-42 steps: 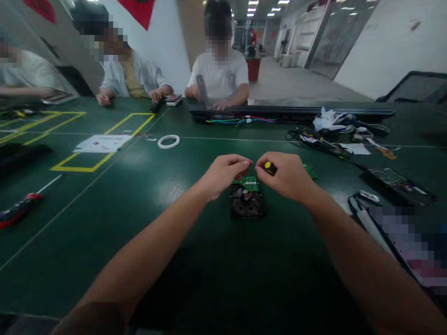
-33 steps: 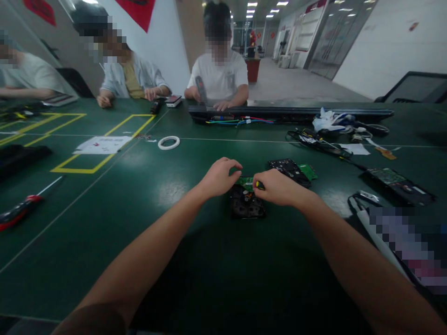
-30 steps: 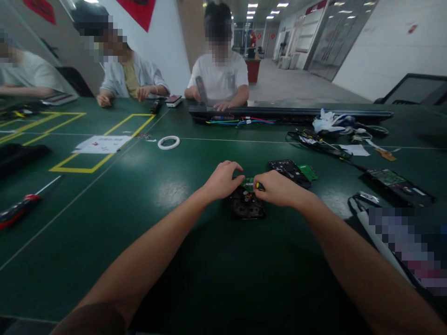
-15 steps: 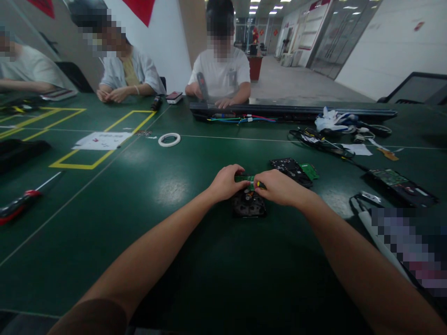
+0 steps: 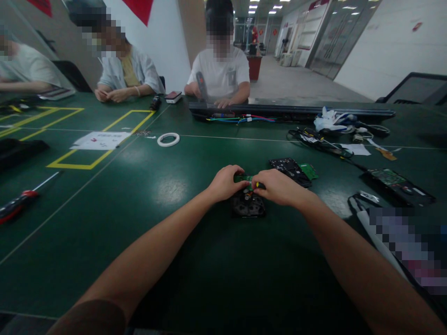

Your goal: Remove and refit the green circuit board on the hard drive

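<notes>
Left hand (image 5: 225,184): thumb and fingers closed around the left end of the green circuit board (image 5: 248,178). Right hand (image 5: 281,187): fist clenched on a small tool with a yellow-and-black handle (image 5: 260,185), screwdriver by the look of it; its tip is hidden, so contact with the board cannot be told. The board sits at the far end of the black hard drive (image 5: 247,208), which lies flat on the table (image 5: 195,251) between my forearms.

Handling, my judgement: left grip steadies, right grip works. Hold the board by its edge, thumb away from the tool's line. Light, even force; a hard shove could skid the tip across the parts or slide the drive. Better to brace the drive against the table.

Nearby: a second black drive (image 5: 287,168) just beyond my right knuckles, a loose green board (image 5: 308,170) by its right side. Large red-and-black screwdriver (image 5: 21,204) well apart, far left.
</notes>
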Tool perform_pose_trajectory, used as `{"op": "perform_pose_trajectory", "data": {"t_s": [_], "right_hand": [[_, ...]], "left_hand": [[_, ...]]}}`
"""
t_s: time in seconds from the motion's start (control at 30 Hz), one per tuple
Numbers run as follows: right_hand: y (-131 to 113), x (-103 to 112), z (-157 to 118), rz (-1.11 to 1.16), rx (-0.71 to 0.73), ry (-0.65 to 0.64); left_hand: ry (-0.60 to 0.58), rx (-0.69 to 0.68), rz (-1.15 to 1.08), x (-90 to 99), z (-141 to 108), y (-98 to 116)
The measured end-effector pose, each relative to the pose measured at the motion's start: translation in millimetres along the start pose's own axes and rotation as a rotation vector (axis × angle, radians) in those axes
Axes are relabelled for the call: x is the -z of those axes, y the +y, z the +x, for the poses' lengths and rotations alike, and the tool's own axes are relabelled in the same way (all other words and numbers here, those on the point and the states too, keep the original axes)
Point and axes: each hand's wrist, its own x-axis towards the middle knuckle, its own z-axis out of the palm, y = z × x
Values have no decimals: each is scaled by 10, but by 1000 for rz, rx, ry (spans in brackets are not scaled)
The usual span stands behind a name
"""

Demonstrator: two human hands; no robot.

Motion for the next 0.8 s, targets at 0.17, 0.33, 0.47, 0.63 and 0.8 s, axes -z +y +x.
{"op": "perform_pose_trajectory", "data": {"t_s": [0.17, 0.33, 0.47, 0.63, 0.8], "right_hand": [[21, 120, -33, 1, -18, 61], [49, 276, -106, 39, -78, 210], [77, 376, -172, 78, -116, 314], [59, 482, -217, 93, -116, 436], [-33, 453, -190, 210, -277, 525]], "left_hand": [[-40, 39, 11, 33, -1, 25], [-56, 56, 36, 48, 6, 43], [-57, 52, 49, 41, 11, 34], [-79, 94, 136, 71, 13, 0], [-96, 162, 307, 140, 8, -32]]}}
